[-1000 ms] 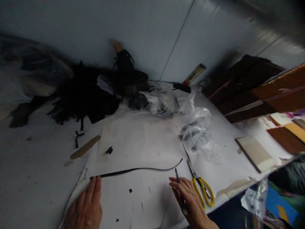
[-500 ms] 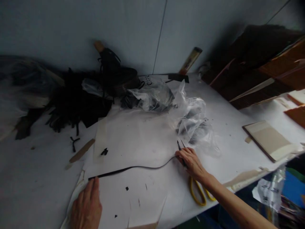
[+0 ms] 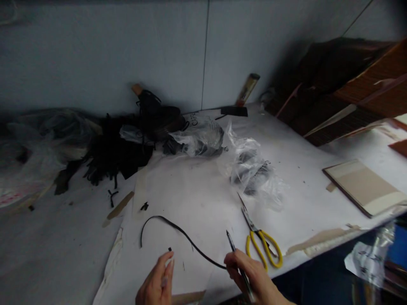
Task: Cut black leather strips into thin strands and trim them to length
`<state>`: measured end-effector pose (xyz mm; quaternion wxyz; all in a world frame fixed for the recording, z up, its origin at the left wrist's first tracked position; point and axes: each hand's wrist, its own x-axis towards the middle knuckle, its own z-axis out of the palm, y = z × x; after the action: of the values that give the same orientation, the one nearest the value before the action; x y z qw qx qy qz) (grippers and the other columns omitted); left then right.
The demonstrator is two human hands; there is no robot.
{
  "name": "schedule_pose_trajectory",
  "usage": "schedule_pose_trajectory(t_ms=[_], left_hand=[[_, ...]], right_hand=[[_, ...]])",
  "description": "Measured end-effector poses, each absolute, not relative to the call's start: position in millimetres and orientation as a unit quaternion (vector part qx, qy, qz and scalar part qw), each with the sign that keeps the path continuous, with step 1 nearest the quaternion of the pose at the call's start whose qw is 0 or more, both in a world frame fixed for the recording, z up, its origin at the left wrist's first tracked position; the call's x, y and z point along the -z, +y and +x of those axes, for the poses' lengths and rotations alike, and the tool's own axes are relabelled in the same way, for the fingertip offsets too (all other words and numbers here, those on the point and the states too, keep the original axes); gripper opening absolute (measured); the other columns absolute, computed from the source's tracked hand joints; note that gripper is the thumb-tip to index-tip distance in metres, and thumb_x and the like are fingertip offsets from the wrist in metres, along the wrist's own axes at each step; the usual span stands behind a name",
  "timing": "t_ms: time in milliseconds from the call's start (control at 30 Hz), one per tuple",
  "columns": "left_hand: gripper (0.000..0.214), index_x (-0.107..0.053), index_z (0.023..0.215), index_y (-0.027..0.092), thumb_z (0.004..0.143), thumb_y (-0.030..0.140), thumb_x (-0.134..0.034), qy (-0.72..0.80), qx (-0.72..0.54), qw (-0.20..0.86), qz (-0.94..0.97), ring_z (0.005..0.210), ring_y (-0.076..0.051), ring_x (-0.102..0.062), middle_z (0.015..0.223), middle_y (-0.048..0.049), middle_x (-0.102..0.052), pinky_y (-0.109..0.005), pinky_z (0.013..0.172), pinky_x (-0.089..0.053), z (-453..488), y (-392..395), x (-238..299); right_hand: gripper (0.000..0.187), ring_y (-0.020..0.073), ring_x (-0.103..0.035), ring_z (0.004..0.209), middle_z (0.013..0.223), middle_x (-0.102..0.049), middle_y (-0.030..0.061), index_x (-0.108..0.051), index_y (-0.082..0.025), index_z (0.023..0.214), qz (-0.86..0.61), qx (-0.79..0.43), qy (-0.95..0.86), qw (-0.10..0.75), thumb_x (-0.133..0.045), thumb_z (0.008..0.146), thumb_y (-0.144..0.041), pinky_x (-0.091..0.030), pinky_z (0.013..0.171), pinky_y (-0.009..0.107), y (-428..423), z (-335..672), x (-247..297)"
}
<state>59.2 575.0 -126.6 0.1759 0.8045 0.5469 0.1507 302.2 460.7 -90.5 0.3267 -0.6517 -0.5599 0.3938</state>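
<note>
My right hand (image 3: 249,271) grips a slim dark pen (image 3: 231,241), its tip pointing up and away from me. At the same fingers ends a thin black strip (image 3: 187,237), which curves over the white table covering to a free end at the left. My left hand (image 3: 157,277) is half curled with thumb and forefinger slightly apart, and I see nothing held. Just beyond its fingertips is a tiny black scrap (image 3: 169,249). Yellow-handled scissors (image 3: 254,231) lie beside my right hand, blades pointing away.
Clear plastic bags (image 3: 203,140) with dark contents lie toward the wall, near a pile of black strips (image 3: 117,148). Stacked brown boards (image 3: 365,89) stand at the right, with a flat beige pad (image 3: 365,186) in front. A brown scrap (image 3: 119,207) lies left.
My left hand has let go of the strip's left end and moved right. My right hand has drawn the strip toward me, uncovering the scissors. The strip now curves. The view has shifted slightly.
</note>
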Motion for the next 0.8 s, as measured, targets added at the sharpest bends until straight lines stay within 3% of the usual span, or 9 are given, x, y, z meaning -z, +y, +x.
schedule_pose_trajectory(t_ms=[100, 167, 233, 300, 433, 500, 633, 800], left_hand=[[0.037, -0.053, 0.129, 0.028, 0.098, 0.029, -0.032, 0.343, -0.199, 0.192, 0.898, 0.118, -0.018, -0.057, 0.124, -0.0065, -0.064, -0.034, 0.095, -0.05, 90.8, 555.6, 118.1], [0.04, -0.049, 0.134, 0.028, 0.098, 0.032, -0.032, 0.263, -0.163, 0.218, 0.926, 0.118, -0.019, -0.056, 0.117, -0.006, -0.067, -0.042, 0.104, -0.044, 103.2, 549.8, 114.5], [0.037, -0.052, 0.13, 0.028, 0.097, 0.033, -0.038, 0.234, -0.1, 0.276, 0.927, 0.1, -0.017, -0.062, 0.096, -0.0021, -0.071, -0.044, 0.103, -0.043, 106.4, 547.7, 110.0], [0.027, -0.061, 0.116, 0.029, 0.093, 0.027, -0.047, 0.245, -0.054, 0.342, 0.906, 0.084, -0.014, -0.063, 0.084, 0.0016, -0.069, -0.038, 0.094, -0.046, 101.7, 548.4, 101.1], [0.022, -0.067, 0.1, 0.028, 0.089, 0.015, -0.052, 0.351, -0.028, 0.41, 0.841, 0.088, -0.014, -0.061, 0.088, 0.0017, -0.07, -0.03, 0.085, -0.046, 79.8, 560.9, 69.9], [0.026, -0.067, 0.102, 0.029, 0.09, 0.014, -0.051, 0.413, -0.008, 0.398, 0.819, 0.096, -0.014, -0.06, 0.095, 0.0023, -0.07, -0.031, 0.089, -0.044, 64.9, 574.7, 56.9], [0.021, -0.068, 0.099, 0.03, 0.091, 0.017, -0.052, 0.458, 0.017, 0.265, 0.848, 0.092, -0.014, -0.062, 0.092, 0.0046, -0.07, -0.033, 0.088, -0.044, 25.8, 613.6, 58.8], [0.041, -0.059, 0.121, 0.027, 0.09, 0.005, -0.044, 0.498, -0.026, 0.116, 0.859, 0.1, -0.019, -0.056, 0.101, -0.003, -0.066, -0.044, 0.097, -0.038, -14.1, 652.9, 104.6]], right_hand=[[0.017, 0.0131, -0.051, 0.067, 0.079, -0.056, 0.0009, -0.052, -0.022, 0.093, -0.638, -0.437, -0.519, 0.364, -0.039, 0.097, -0.032, -0.042, 0.062, 0.026, 459.6, 302.7, 72.7], [0.017, 0.013, -0.053, 0.069, 0.079, -0.057, 0.0006, -0.052, -0.022, 0.092, -0.634, -0.45, -0.502, 0.379, -0.041, 0.097, -0.034, -0.044, 0.065, 0.025, 458.3, 308.0, 57.6], [0.018, 0.0132, -0.055, 0.069, 0.077, -0.058, 0.0004, -0.053, -0.022, 0.09, -0.636, -0.455, -0.491, 0.385, -0.044, 0.096, -0.036, -0.047, 0.066, 0.024, 455.8, 317.4, 42.7], [0.018, 0.0138, -0.058, 0.069, 0.078, -0.06, 0.001, -0.055, -0.023, 0.091, -0.645, -0.449, -0.479, 0.391, -0.047, 0.095, -0.039, -0.051, 0.066, 0.023, 450.8, 331.3, 34.0], [0.026, 0.021, -0.068, 0.079, 0.089, -0.07, 0.0068, -0.063, -0.024, 0.097, -0.69, -0.359, -0.468, 0.42, -0.059, 0.086, -0.047, -0.058, 0.067, 0.024, 432.0, 373.2, 62.0], [0.035, 0.0248, -0.071, 0.077, 0.091, -0.073, 0.0087, -0.066, -0.024, 0.099, -0.698, -0.291, -0.476, 0.449, -0.06, 0.082, -0.053, -0.06, 0.062, 0.026, 423.4, 397.6, 100.3], [0.04, 0.0289, -0.07, 0.088, 0.103, -0.072, 0.0073, -0.066, -0.025, 0.107, -0.732, -0.251, -0.525, 0.355, -0.056, 0.081, -0.053, -0.062, 0.074, 0.036, 424.7, 429.3, 166.1], [0.033, 0.024, -0.07, 0.085, 0.1, -0.071, 0.0055, -0.061, -0.025, 0.105, -0.745, -0.209, -0.568, 0.281, -0.045, 0.087, -0.047, -0.061, 0.07, 0.031, 464.8, 416.6, 165.0]])
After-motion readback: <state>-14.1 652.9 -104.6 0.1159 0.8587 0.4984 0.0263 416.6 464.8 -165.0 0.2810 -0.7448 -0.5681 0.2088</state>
